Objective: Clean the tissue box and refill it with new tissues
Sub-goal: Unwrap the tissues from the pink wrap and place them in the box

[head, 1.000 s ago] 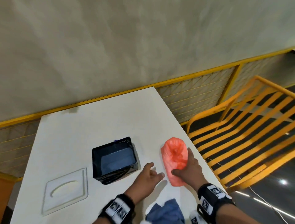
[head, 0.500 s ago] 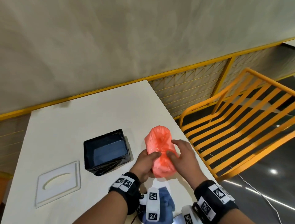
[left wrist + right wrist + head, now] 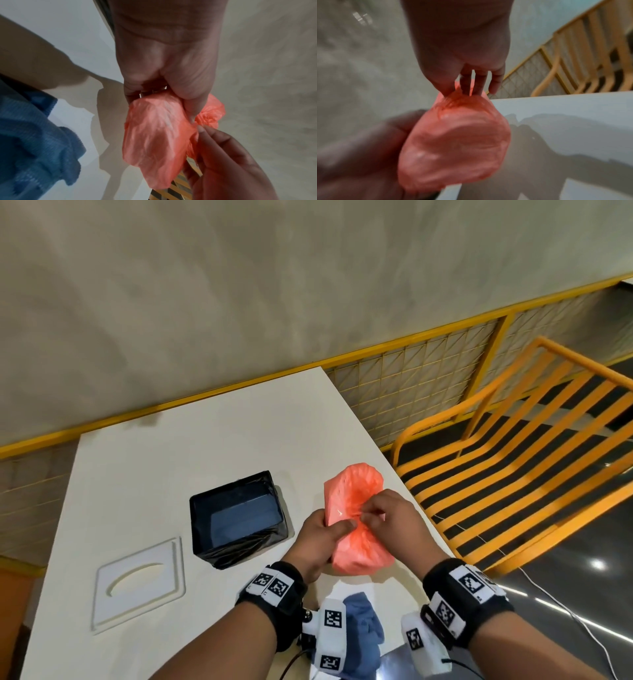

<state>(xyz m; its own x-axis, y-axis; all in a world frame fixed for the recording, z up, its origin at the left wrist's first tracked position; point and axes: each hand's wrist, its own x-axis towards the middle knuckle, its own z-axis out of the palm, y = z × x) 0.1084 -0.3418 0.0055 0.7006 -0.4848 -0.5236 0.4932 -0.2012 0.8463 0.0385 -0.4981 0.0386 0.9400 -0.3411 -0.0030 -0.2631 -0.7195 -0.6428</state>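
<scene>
A pack of tissues in a thin orange-red plastic wrap (image 3: 356,522) is held just above the white table (image 3: 212,453), to the right of the open black tissue box (image 3: 238,517). My left hand (image 3: 325,537) grips the pack from its left side, thumb on top (image 3: 192,108). My right hand (image 3: 383,513) pinches the gathered plastic at the pack's middle (image 3: 453,94). The box's flat white lid (image 3: 137,582), with its oval slot, lies on the table left of the box.
A blue cloth (image 3: 363,628) lies near the table's front edge, under my wrists. An orange slatted chair (image 3: 520,446) stands right of the table. A yellow-framed mesh railing (image 3: 411,378) and a grey wall run behind.
The pack lay on the table under my right hand; both hands lifted it, the left closing round its side and the right shifting to pinch the wrap at its middle.
</scene>
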